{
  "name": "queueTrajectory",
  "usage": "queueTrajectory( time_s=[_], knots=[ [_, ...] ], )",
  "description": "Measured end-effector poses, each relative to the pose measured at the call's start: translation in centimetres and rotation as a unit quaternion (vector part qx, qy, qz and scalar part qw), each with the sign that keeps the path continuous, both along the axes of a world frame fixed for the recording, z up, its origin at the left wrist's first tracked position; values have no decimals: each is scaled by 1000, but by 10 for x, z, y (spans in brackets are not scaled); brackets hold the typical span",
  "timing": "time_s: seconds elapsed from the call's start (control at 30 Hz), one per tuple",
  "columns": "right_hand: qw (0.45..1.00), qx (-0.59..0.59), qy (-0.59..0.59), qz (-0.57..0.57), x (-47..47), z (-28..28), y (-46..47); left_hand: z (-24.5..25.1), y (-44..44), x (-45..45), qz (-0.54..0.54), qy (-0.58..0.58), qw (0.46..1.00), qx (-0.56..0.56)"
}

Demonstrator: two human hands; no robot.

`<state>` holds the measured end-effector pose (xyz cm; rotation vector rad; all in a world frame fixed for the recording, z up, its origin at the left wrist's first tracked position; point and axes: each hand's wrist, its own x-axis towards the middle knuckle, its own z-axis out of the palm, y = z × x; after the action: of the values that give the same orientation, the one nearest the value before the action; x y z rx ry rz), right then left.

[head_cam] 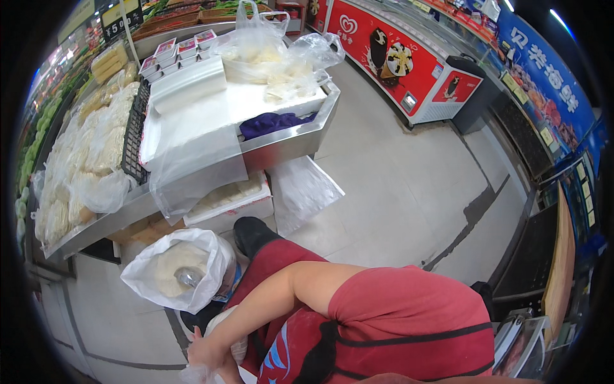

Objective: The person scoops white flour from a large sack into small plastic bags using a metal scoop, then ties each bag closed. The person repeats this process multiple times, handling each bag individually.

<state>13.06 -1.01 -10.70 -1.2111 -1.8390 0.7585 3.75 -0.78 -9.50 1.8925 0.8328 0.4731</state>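
My right hand (207, 353) is low at the bottom edge, its fingers closed on a clear plastic bag (195, 374). A pale, rounded bundle (235, 343) lies just beside it, partly behind the forearm; its contents cannot be made out. My left hand (231, 373) appears only in part, overlapped by the right hand and cut off by the frame, so its grip is hidden. Beyond the hands stands an open white woven sack (136, 273) of pale powder (165, 269). A clear, shiny plastic object (188, 277) rests in the powder.
A metal-edged display stand (288, 149) holds a roll of clear plastic film (189, 86), bagged noodles (105, 144) and a purple cloth (273, 126). Beneath it are a white foam box (235, 211) and a white plastic sheet (307, 192). A red freezer (383, 53) stands across the aisle.
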Motion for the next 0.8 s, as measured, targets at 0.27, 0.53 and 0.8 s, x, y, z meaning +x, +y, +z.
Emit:
queueTrajectory(
  time_s=[0.27, 0.53, 0.8],
  knots=[
    [999, -2, -18, 45, -13, 2, 0, -10, 17, 4, 2, 10, 999, 34],
    [995, 23, -75, 61, -5, 30, -17, -20, 16, 12, -8, 18, 998, 63],
    [937, 117, -239, 225, 23, 111, -82, -36, 21, -5, -5, 23, 995, 100]
  ],
)
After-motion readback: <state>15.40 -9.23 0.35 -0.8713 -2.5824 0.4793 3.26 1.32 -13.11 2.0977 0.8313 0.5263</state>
